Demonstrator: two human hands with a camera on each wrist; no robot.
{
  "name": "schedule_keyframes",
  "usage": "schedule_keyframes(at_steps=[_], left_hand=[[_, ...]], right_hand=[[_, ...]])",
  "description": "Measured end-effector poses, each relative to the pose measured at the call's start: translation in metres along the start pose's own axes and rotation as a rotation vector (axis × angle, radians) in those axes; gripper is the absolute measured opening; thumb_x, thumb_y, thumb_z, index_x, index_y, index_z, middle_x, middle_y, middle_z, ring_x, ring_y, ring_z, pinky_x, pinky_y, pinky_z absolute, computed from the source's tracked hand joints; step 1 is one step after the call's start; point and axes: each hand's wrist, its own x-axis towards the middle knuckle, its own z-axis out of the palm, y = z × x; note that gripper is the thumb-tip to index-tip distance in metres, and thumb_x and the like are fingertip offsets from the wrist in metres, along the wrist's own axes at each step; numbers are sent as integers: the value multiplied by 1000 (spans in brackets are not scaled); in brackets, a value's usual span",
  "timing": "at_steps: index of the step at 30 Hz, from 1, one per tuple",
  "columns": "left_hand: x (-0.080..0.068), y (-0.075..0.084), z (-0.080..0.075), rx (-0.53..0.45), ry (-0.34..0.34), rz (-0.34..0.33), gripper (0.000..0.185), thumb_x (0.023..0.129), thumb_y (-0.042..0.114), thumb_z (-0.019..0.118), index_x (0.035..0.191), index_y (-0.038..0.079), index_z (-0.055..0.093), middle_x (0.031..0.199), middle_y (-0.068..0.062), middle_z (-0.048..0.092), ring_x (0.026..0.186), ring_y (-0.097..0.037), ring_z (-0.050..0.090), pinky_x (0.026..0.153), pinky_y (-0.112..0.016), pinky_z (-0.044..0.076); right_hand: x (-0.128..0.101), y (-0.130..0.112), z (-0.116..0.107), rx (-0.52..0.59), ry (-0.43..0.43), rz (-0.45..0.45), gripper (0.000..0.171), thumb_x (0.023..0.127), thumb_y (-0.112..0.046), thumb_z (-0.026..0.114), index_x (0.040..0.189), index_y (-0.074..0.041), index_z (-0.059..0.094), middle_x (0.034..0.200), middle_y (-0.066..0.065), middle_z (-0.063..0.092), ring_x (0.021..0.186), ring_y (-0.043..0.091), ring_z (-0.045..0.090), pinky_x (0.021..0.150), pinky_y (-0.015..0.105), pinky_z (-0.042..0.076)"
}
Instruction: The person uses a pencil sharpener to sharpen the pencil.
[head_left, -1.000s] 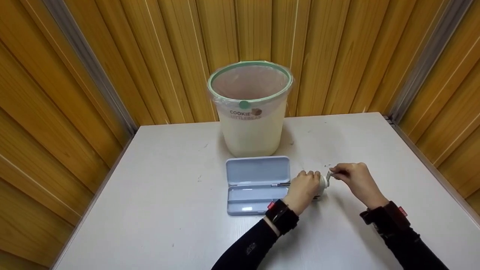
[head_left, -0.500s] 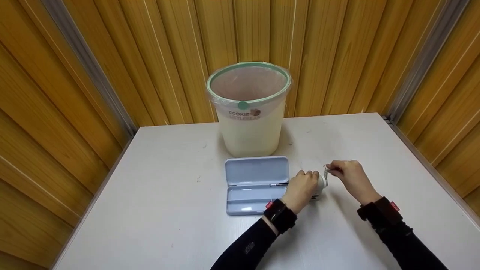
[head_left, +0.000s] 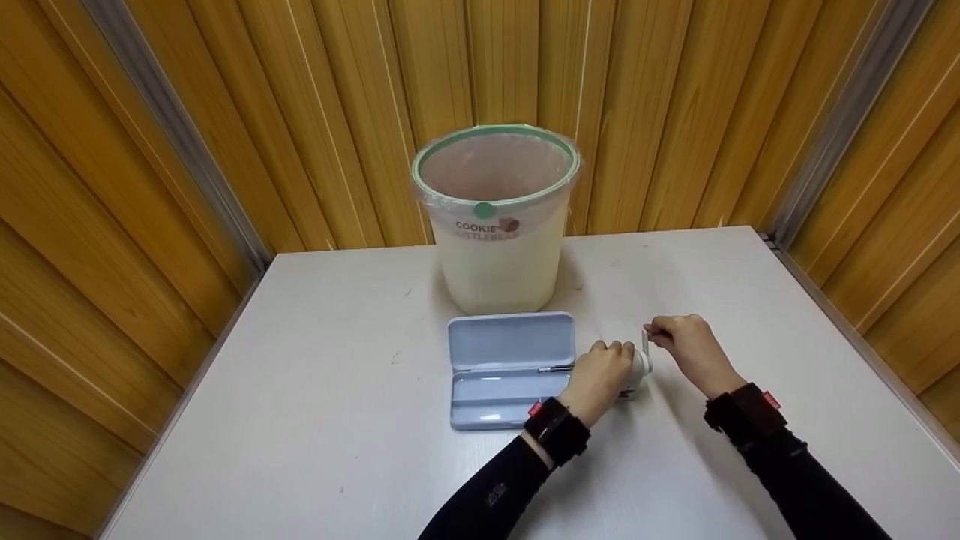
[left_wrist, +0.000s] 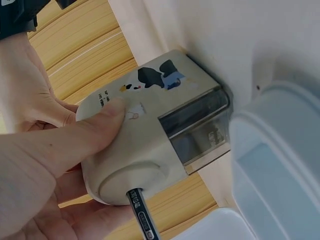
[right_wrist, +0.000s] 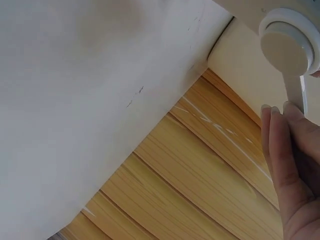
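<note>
My left hand (head_left: 600, 375) grips a white hand-crank pencil sharpener (left_wrist: 125, 135) on the table, thumb over its printed top. A dark pencil (left_wrist: 144, 217) sticks out of the sharpener's front hole, and a see-through shavings drawer (left_wrist: 197, 130) forms its lower part. On the far side, my right hand (head_left: 694, 352) pinches the end of the crank arm (right_wrist: 295, 92) between thumb and fingers. In the head view the crank points up. Left of the sharpener lies an opened light-blue pencil case (head_left: 512, 341), its right end partly hidden by my left hand.
A cream bin (head_left: 499, 266) with a green rim and a plastic liner stands behind the pencil case. Small dark specks mark the white table (head_left: 330, 390). Wood-patterned walls (head_left: 360, 150) enclose the table at the back and sides.
My right hand has moved a little up and left, swinging the crank to nearly upright. My left hand keeps its grip on the pencil sharpener.
</note>
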Motion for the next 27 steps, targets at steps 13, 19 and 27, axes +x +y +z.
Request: schedule_keyframes(at_steps=[13, 19, 27], left_hand=[[0, -2, 0, -12, 33, 6, 23, 90, 17, 63, 112, 17, 68, 92, 7, 70, 75, -9, 63, 57, -18, 53], [-1, -2, 0, -7, 33, 6, 23, 88, 16, 65, 111, 17, 68, 92, 7, 69, 75, -9, 62, 55, -19, 52], [-1, 0, 2, 9, 71, 10, 21, 90, 17, 64, 111, 16, 68, 93, 7, 70, 73, -8, 62, 55, -17, 52]], right_hand=[[6, 2, 4, -38, -71, 35, 4, 85, 4, 67, 84, 4, 71, 85, 20, 73, 78, 35, 72, 64, 40, 57], [9, 6, 11, -37, -75, 37, 4, 83, 3, 70, 81, 7, 69, 82, 19, 73, 75, 33, 71, 64, 42, 56], [4, 18, 30, -92, -194, -4, 7, 79, 6, 67, 76, 2, 71, 76, 15, 73, 66, 25, 67, 60, 36, 54]])
